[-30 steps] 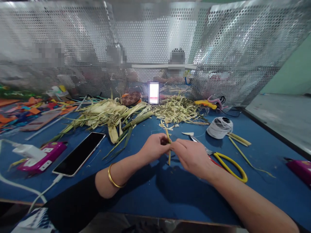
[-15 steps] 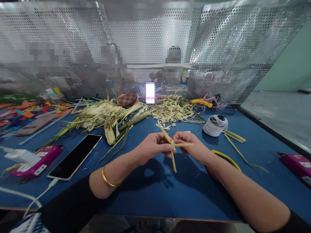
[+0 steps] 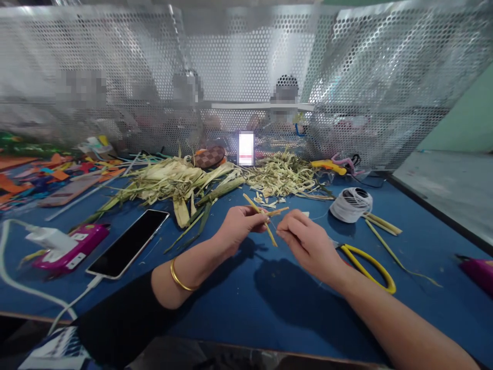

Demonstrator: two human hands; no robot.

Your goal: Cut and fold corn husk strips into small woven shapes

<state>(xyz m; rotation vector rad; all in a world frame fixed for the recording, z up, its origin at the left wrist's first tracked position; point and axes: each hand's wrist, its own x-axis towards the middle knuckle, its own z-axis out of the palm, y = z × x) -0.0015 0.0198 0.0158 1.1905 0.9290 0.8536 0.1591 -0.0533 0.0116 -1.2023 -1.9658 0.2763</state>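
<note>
1. Gripping a pair of crossed stalk pieces above a blue table [image 3: 227,321], a worker's left hand [image 3: 239,229] pinches them at the crossing between thumb and fingers. The longer piece [image 3: 271,236] slants down toward the worker; the shorter piece [image 3: 280,210] points out to the right.

2. Just beside them, the right hand [image 3: 308,239] is apart from both pieces, its fingertips pressed together on what appears to be a fine thread [image 3: 272,223]. The strand is so thin that its full path cannot be followed.

3. Done, as far as the view shows: the two pieces are paired and laid across each other. Whether thread already binds the crossing cannot be told, since the left hand covers much of it.

4. Unfinished, by the look of it: the work is in hand rather than set down, and no tied-off end can be seen. The join seems to depend on the left hand's pinch, a judgement rather than a sight.

5. Lying idle beyond the right wrist are yellow-handled scissors [image 3: 346,249], partly hidden by the arm. Farther off, a spool of white thread [image 3: 349,206] stands near loose stalk lengths [image 3: 383,224] that neither hand touches.

6. Across the table's far side, a heap of husks [image 3: 165,180] and a pile of shredded strips [image 3: 285,176] suggest that ample material is unused.
</note>
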